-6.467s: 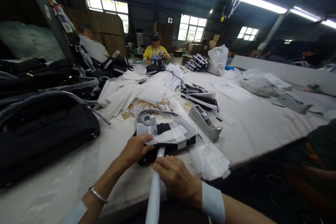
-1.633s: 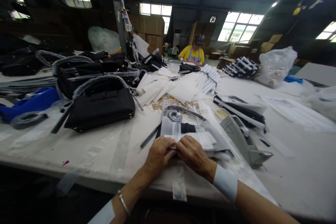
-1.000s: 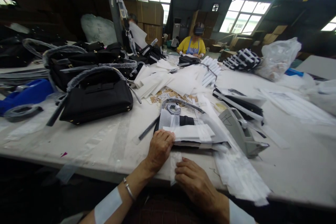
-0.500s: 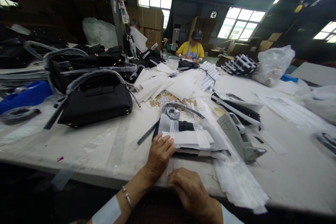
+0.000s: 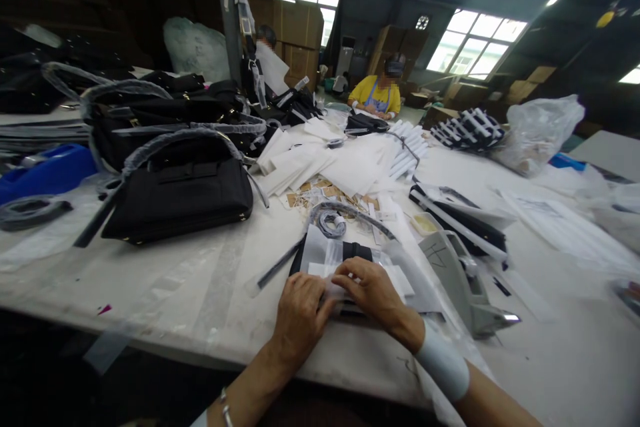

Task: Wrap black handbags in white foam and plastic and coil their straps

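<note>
My left hand (image 5: 299, 315) and my right hand (image 5: 373, 291) meet at the near edge of a flat black piece (image 5: 354, 251) wrapped in white foam sheets (image 5: 325, 255) on the white table (image 5: 165, 283). Both hands pinch the white wrapping, fingers curled and pressed together on it. A coiled grey strap (image 5: 331, 220) lies just beyond the piece. My left wrist wears a metal bangle.
A grey tape dispenser (image 5: 463, 277) stands right of my hands. A black handbag (image 5: 180, 190) with wrapped handles sits left, more bags behind it. White foam sheets (image 5: 320, 160) and rolls (image 5: 407, 147) lie mid-table. A person in yellow (image 5: 379, 95) works at the far end.
My right hand has come up from the table's near edge to join my left hand on the white wrapping. The view has tilted down slightly.
</note>
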### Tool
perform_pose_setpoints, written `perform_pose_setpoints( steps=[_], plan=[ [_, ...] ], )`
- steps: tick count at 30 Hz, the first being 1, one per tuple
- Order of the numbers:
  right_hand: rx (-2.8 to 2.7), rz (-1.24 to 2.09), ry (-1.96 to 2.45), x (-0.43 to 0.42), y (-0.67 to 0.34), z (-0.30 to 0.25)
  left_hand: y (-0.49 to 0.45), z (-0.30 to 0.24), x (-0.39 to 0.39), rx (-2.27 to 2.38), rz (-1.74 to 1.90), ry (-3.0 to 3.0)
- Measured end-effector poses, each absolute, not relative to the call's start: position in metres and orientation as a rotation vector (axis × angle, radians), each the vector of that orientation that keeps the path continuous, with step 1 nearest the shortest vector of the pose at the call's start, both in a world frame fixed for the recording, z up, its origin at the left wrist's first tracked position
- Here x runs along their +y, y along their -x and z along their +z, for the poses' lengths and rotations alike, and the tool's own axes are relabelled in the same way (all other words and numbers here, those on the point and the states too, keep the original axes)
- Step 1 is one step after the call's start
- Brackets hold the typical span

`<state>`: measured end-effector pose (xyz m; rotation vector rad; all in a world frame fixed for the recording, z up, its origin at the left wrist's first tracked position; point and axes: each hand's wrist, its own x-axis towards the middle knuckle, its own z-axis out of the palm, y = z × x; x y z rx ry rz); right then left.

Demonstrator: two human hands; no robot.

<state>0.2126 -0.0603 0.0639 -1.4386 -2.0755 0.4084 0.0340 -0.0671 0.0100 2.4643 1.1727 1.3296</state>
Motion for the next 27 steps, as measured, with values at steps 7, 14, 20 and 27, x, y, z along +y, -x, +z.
perform_pose_setpoints(
  steps=[7, 14, 20, 27],
  plan=[
    [-2.039, 0.641, 1.561, -0.038, -0.215, 0.055, -0.048, 0.008, -0.056, 1.351, 1.287, -2.419],
    [-2.003, 0.784, 1.663, -0.029, -0.214, 0.050, -0.050, 0.009, -0.049, 1.477, 1.182, -2.344],
    [-2.076, 0.742, 1.714, -0.029, -0.213, 0.050, -0.043, 0.018, -0.065, 1.139, 1.377, -2.647],
    [-2.146, 0.689, 1.755, -0.029, -0.212, 0.052, -0.039, 0.011, -0.086, 1.101, 1.132, -2.858]
  ],
)
